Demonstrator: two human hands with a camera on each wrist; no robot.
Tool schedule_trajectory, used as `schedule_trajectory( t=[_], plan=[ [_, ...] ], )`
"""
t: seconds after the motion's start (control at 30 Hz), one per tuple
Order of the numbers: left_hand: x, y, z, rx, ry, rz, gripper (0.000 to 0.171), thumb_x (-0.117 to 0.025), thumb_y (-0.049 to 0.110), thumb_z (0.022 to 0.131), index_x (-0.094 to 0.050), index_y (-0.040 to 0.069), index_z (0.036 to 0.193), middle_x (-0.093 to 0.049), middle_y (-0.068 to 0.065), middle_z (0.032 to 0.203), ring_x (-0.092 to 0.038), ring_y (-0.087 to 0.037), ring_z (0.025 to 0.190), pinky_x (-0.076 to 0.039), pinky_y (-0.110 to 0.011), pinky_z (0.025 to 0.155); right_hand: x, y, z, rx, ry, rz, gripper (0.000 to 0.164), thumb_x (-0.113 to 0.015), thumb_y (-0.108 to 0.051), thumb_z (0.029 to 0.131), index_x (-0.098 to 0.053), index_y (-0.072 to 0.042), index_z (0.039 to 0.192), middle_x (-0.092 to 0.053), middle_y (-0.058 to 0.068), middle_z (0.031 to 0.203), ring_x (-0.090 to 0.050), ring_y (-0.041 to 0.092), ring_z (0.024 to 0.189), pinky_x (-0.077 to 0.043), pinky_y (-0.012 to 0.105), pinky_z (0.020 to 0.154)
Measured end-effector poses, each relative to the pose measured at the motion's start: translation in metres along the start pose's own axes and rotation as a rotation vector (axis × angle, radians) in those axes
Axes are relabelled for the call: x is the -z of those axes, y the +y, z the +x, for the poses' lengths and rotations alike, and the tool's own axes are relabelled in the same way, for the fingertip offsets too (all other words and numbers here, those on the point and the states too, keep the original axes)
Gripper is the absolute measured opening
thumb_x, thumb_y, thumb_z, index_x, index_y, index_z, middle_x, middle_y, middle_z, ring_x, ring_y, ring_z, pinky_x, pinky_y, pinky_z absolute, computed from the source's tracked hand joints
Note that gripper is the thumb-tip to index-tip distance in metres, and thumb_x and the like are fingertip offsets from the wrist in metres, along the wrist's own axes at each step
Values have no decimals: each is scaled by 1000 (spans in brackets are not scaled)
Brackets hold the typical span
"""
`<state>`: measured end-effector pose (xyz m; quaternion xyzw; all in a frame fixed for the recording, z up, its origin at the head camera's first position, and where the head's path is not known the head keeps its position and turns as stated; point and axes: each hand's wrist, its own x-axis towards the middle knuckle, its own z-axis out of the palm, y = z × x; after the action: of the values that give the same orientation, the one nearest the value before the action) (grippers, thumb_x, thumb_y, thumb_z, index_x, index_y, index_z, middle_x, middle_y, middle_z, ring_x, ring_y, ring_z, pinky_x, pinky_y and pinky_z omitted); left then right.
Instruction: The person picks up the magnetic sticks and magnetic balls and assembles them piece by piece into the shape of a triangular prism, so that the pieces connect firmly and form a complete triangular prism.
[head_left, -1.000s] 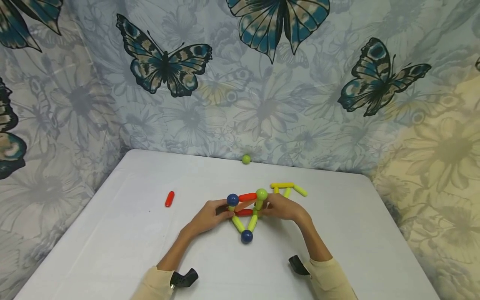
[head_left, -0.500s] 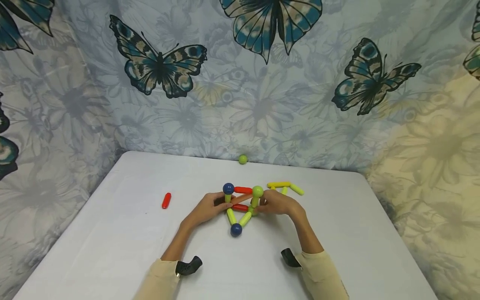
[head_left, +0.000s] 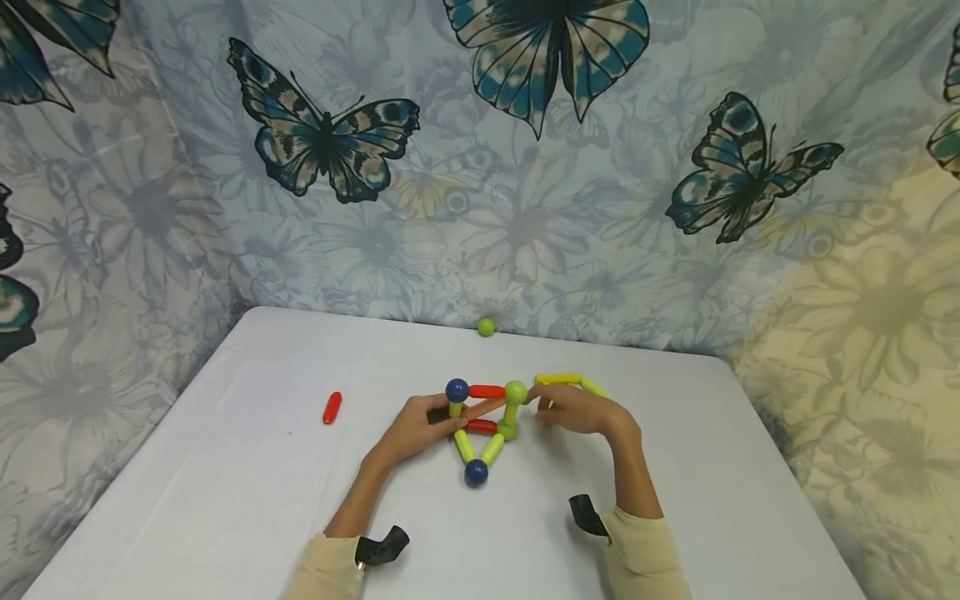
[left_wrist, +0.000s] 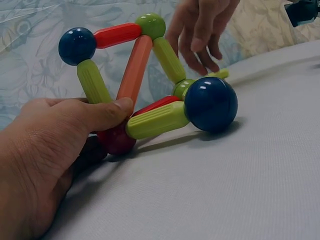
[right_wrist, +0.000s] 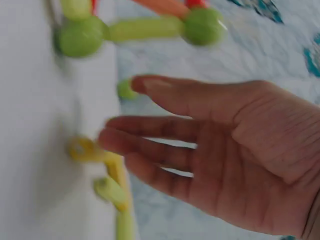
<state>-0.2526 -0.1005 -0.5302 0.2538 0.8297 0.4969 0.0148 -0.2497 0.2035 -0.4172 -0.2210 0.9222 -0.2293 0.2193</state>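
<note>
A frame of magnetic rods and balls (head_left: 486,391) stands upright at mid-table, its front blue ball (left_wrist: 211,104) on the tabletop. Yellow-green, red and orange rods join its blue, green and dark red balls. My left hand (head_left: 411,429) grips its left side; in the left wrist view the thumb presses near the foot of the orange rod (left_wrist: 135,70), above the dark red ball (left_wrist: 117,141). Some left fingers are hidden behind it. My right hand (head_left: 581,408) is just right of the frame, apart from it, with loosely extended fingers and nothing held (right_wrist: 215,155).
Yellow and yellow-green rods (head_left: 558,379) lie behind my right hand, partly covered by it. A single red rod (head_left: 332,408) lies on the left of the white table (head_left: 187,467). One green ball (head_left: 486,327) sits at the back edge, before the butterfly-print cloth.
My right hand has left the frame's right side and moved right, towards the loose rods. The frame's front blue ball has shifted slightly left. My left hand keeps its grip.
</note>
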Motion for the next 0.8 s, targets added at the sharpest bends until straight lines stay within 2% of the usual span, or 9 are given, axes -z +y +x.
schedule_trajectory(
  t=[0.13,0.23,0.33,0.47,0.6,0.7,0.8],
  plan=[
    [-2,0,-2,-15,-5,-8,22,-78,26,95,-77,14,114,-78,0,105,-65,-11,97,-54,-27,93,11,16,-18,-37,193,30,33,-53,-4,105,-59,1,137,-70,23,118,-68,31,101,-56,46,87],
    [-2,-1,-1,-11,4,-1,21,-79,26,94,-77,14,111,-77,1,101,-63,-11,93,-54,-25,89,15,24,-22,-73,281,4,31,-53,-2,105,-59,4,135,-69,25,119,-67,32,100,-57,47,87],
    [-1,-1,-1,-3,9,7,22,-80,26,93,-77,12,110,-76,0,100,-62,-10,91,-53,-24,87,14,29,-18,-101,284,-34,31,-56,-1,103,-60,4,134,-68,24,120,-65,32,103,-57,49,90],
    [-2,-1,0,-3,8,7,23,-79,26,94,-76,12,111,-76,0,101,-62,-10,91,-53,-24,86,11,34,-13,-141,270,-76,32,-56,1,102,-61,3,134,-64,26,128,-64,41,116,-55,54,99],
    [-2,0,0,5,3,1,23,-79,27,94,-76,14,112,-75,0,101,-61,-11,91,-52,-24,87,11,40,-16,-197,300,-101,33,-54,2,103,-60,3,136,-60,29,133,-60,48,126,-51,59,104],
    [-2,0,0,1,-3,-5,26,-79,29,94,-76,15,116,-76,0,104,-62,-11,93,-53,-26,89,10,45,-17,-218,321,-105,34,-55,2,102,-58,3,136,-59,30,134,-59,50,127,-52,60,103],
    [0,0,-1,-7,2,-9,27,-79,27,95,-77,15,118,-78,1,108,-65,-11,98,-54,-27,93,9,47,-15,-199,312,-100,35,-56,1,102,-58,3,137,-62,31,130,-62,48,120,-54,58,99]
  ],
)
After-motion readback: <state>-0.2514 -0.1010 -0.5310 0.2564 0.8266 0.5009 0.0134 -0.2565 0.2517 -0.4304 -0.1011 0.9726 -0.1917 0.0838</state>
